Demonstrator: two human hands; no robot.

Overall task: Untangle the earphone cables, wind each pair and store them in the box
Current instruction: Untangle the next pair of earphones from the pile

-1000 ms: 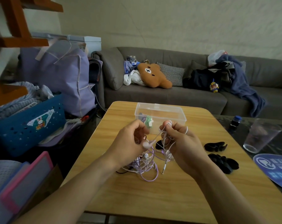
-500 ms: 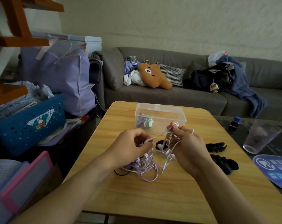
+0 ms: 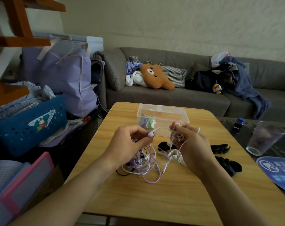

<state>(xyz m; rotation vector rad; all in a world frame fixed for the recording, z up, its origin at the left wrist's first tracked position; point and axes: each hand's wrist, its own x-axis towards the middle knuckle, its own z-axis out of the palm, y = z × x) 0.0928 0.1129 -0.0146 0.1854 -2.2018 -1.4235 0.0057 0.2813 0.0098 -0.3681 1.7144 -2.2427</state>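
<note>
A tangle of purple and white earphone cables [image 3: 148,167] lies on the wooden table [image 3: 154,201] between my hands. My left hand [image 3: 130,144] pinches a white earbud [image 3: 150,134] and holds purple cable. My right hand [image 3: 189,144] has white cable [image 3: 177,136] looped around its fingers, and a thin strand runs taut from it to the earbud. A clear plastic box [image 3: 163,111] stands just behind my hands, with a wound green pair [image 3: 150,123] and a purple pair inside. A jack plug [image 3: 163,172] rests on the table.
Black hair claws [image 3: 220,148] [image 3: 228,165] lie right of my right hand, another black one [image 3: 163,146] between the hands. A clear plastic cup [image 3: 264,137], a small bottle [image 3: 239,123] and a blue fan [image 3: 279,173] sit at right. A grey sofa [image 3: 171,97] is behind; bags and a basket [image 3: 27,126] at left.
My hands have drawn slightly apart and lowered, stretching the white strand between the earbud and my right hand. The cable pile on the table has shifted a little.
</note>
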